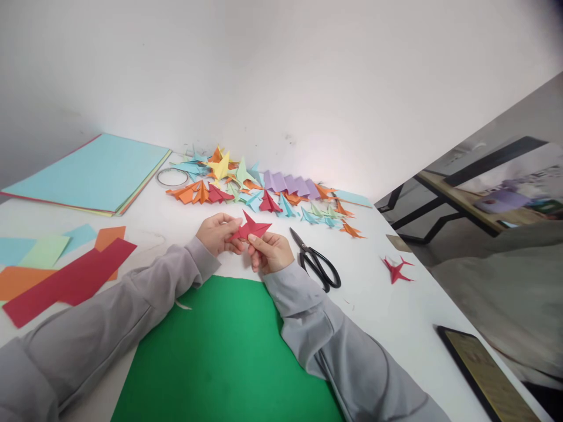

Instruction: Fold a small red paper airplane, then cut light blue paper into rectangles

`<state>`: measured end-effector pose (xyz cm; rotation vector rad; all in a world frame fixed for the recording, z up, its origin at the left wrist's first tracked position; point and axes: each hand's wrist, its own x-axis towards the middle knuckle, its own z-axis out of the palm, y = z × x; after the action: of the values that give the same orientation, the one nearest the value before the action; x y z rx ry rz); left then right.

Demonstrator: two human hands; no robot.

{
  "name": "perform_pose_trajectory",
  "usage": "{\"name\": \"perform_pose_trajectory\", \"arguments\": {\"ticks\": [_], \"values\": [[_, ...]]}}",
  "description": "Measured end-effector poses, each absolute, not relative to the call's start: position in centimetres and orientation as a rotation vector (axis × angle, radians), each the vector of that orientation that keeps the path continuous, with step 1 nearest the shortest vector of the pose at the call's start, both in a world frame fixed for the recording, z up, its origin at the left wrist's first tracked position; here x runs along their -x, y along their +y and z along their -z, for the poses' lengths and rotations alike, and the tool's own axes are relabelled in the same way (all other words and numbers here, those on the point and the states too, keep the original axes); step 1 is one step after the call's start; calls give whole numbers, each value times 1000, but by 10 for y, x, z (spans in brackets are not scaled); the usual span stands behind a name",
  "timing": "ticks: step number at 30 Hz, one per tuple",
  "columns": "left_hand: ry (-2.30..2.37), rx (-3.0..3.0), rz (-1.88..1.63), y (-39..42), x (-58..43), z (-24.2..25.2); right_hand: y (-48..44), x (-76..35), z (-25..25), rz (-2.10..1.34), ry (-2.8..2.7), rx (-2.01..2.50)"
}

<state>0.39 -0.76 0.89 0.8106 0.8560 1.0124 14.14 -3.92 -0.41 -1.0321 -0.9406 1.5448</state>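
Between my two hands is a red folded-paper figure (254, 227) with several sharp points, held up above the table. My left hand (219, 233) pinches its left tip between thumb and fingers. From the right, my right hand (271, 252) grips its lower edge, the thumb pressed on the front. Beneath my forearms lies a large green sheet (220, 351). Black-handled scissors (314, 258) rest just right of my right hand, blades pointing up and left. A second red folded figure (396, 270) lies farther right on the table.
Many coloured folded figures (224, 167) crowd along the wall, with a purple pleated strip (290, 184) among them. A stack of coloured sheets (97, 170) and a ring (172, 176) sit back left. Loose paper strips (74, 281) lie left; a phone (488, 375) lies near the right edge.
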Motion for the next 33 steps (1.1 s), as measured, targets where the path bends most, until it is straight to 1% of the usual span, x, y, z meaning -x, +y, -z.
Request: {"name": "perform_pose_trajectory", "arguments": {"ticks": [6, 12, 16, 25, 33], "values": [[831, -963, -1014, -5, -2, 5, -37, -140, 8, -1600, -945, 966], [856, -864, -1037, -7, -2, -5, -37, -142, 8, -1641, -934, 961], [851, -775, -1040, -8, -4, -10, -40, -141, 4, -1591, -872, 938], [776, -920, -1120, -6, -2, 4, -36, -141, 7, -1559, -826, 841], [828, -1078, -1151, -11, -5, -1, -34, -140, 14, -1483, -812, 862]]}}
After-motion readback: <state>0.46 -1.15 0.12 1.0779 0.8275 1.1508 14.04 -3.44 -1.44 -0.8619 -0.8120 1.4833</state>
